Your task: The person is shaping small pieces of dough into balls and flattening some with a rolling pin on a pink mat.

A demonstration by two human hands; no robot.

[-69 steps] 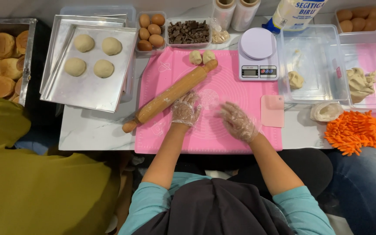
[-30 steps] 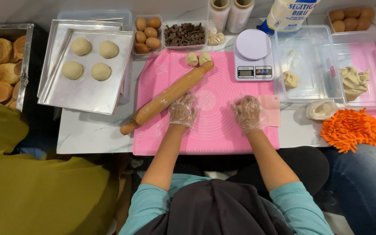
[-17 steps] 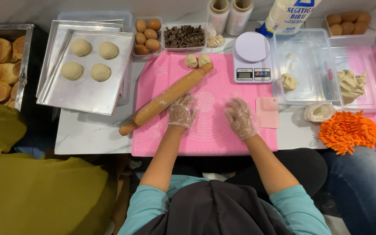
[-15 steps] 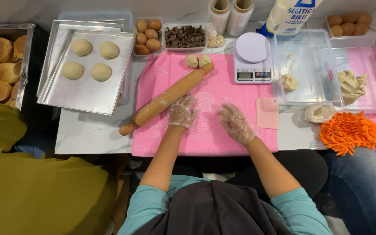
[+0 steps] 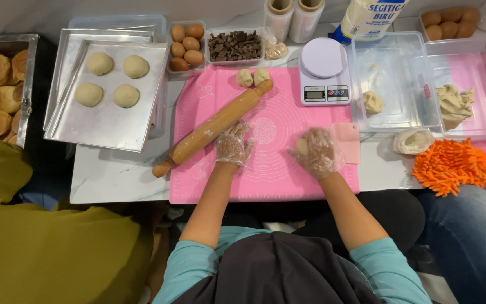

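On the pink silicone mat (image 5: pixel 265 169), the gloved right hand (image 5: pixel 319 153) cups a dough piece (image 5: pixel 302 147); the left hand (image 5: pixel 233 144), fingers spread, rests beside the rolling pin (image 5: pixel 212 128). A kitchen scale (image 5: pixel 324 79) stands at the mat's far edge.

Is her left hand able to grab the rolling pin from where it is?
Probably yes. The left hand rests on the pink mat right beside the rolling pin, with nothing lying between them.
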